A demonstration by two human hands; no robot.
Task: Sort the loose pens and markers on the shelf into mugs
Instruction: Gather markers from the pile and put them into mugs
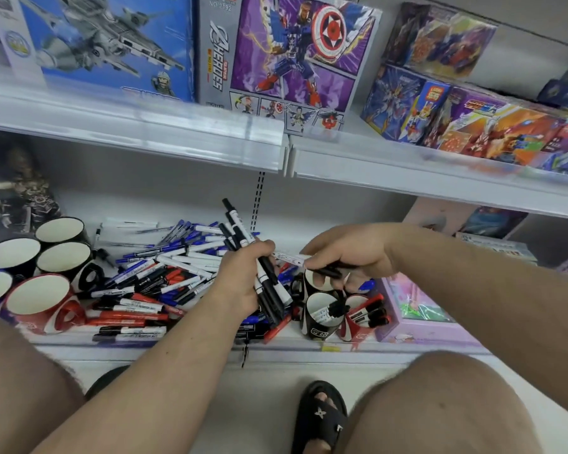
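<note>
While the left hand (243, 283) grips upright black markers (243, 237), the right hand (348, 253) pinches one black marker (328, 272) lying crosswise.

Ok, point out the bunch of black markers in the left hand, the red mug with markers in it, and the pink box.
bunch of black markers (240, 229), head view, white barrel above the fist.
red mug (354, 329), head view, outer wall.
pink box (417, 326), head view, lid front.

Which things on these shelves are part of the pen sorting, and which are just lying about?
Part of the job:
- left hand, holding a bunch of black markers
- right hand, holding a marker
- loose pen pile
- empty mugs
- part-filled mugs

Just lying about:
- toy boxes
- pink box
- figurine
</note>
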